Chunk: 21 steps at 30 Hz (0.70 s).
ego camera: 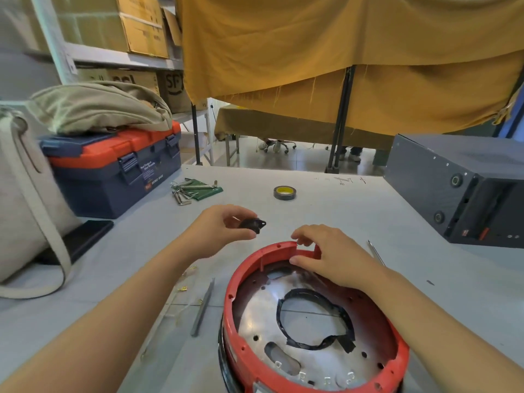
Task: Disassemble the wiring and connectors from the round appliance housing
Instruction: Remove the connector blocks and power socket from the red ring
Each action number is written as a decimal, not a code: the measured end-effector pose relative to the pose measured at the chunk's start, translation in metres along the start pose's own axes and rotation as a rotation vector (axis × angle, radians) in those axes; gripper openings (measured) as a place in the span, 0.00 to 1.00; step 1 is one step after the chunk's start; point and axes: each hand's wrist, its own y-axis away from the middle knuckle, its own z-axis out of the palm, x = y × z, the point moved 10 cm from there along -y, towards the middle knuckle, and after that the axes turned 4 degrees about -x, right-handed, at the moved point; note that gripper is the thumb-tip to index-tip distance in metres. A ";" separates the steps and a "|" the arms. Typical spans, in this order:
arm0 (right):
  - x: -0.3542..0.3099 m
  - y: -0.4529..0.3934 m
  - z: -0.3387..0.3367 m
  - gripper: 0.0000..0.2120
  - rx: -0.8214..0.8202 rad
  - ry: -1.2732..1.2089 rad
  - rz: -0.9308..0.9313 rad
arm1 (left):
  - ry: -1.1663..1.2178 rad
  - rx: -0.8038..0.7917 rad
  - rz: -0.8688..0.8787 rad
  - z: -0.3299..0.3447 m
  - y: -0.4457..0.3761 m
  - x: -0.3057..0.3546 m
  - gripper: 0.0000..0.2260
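The round red housing sits on the grey bench close to the person, open side up, with a shiny metal plate inside it and a ring of black tape edging the plate's central opening. The right hand rests on the housing's far rim at a notch in the red wall; its fingers curl over the rim and the thumb presses the inner side, so the hand grips the rim itself. The left hand is lifted above the bench just left of the housing, apart from it, and its fingers and thumb are closed around a small black connector part (its exact type is too blurred to tell).

On the bench left of the housing lie slim metal tweezers and a few small brass terminals. Just right of the right hand lies a thin screwdriver. Farther back are 1 roll of black tape with a yellow core, a set of hex keys on a green pouch, and a blue and red toolbox with a beige bag on its lid. A dark grey metal case stands at the bench's right side.
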 end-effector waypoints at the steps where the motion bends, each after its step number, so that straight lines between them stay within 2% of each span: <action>1: 0.001 -0.001 0.001 0.20 -0.009 0.005 0.006 | -0.061 0.006 -0.027 -0.008 0.002 -0.010 0.13; 5: 0.002 -0.002 0.002 0.18 -0.024 0.000 0.018 | -0.368 0.026 -0.092 -0.029 0.005 -0.046 0.11; 7: 0.002 -0.002 0.003 0.17 -0.033 0.002 0.026 | -0.443 0.030 -0.107 -0.029 0.003 -0.058 0.10; 12: 0.004 -0.001 0.004 0.15 -0.044 0.000 0.039 | -0.450 0.086 -0.129 -0.014 -0.008 -0.072 0.12; 17: 0.004 -0.002 0.003 0.15 -0.042 -0.028 0.051 | -0.444 -0.004 -0.112 0.002 -0.022 -0.074 0.18; 21: 0.004 -0.001 0.003 0.16 -0.055 -0.011 0.053 | -0.517 -0.017 -0.107 0.004 -0.030 -0.075 0.13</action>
